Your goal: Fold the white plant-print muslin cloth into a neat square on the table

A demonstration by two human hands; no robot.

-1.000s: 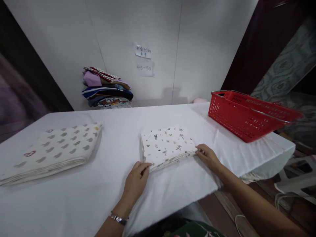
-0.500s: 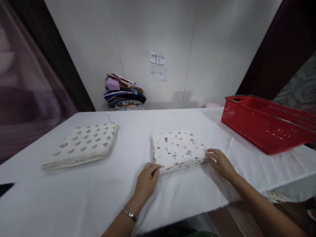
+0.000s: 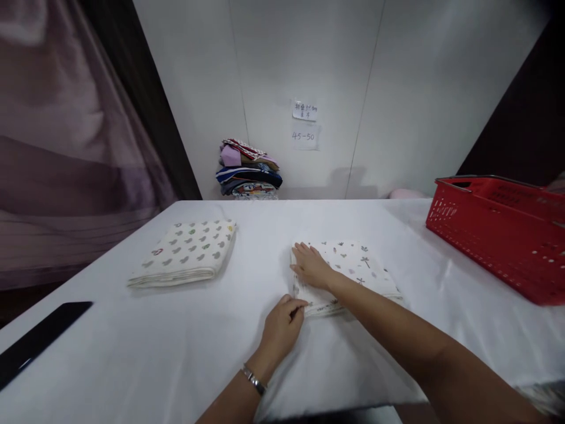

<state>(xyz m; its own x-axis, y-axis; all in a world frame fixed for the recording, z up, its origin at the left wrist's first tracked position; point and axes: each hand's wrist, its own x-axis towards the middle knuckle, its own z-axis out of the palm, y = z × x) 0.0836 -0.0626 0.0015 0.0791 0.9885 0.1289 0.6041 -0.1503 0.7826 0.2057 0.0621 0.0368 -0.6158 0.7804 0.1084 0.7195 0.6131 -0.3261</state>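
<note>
A folded white cloth (image 3: 353,259) printed with small plants and palm trees lies on the white-covered table (image 3: 198,347). My left hand (image 3: 282,321), with a metal band on the wrist, pinches the near left corner of this cloth. Across its top reaches my right arm; my right hand (image 3: 311,265) rests flat on the cloth's far left part, fingers stretched out. The forearm hides some of the print and the near edge. Farther left lies a second folded cloth (image 3: 189,247), white with grey leaf-like shapes, apart from both hands.
A red plastic basket (image 3: 498,235) stands at the right side of the table. Behind the table's far edge rises a stack of folded fabrics (image 3: 249,171) by the wall. A black flat object (image 3: 42,335) lies at the left front. Two paper notes (image 3: 305,123) hang on the wall.
My right hand has left the cloth's near right corner and moved left across it to the far left part. My left hand stays at the near left corner. The view has turned left.
</note>
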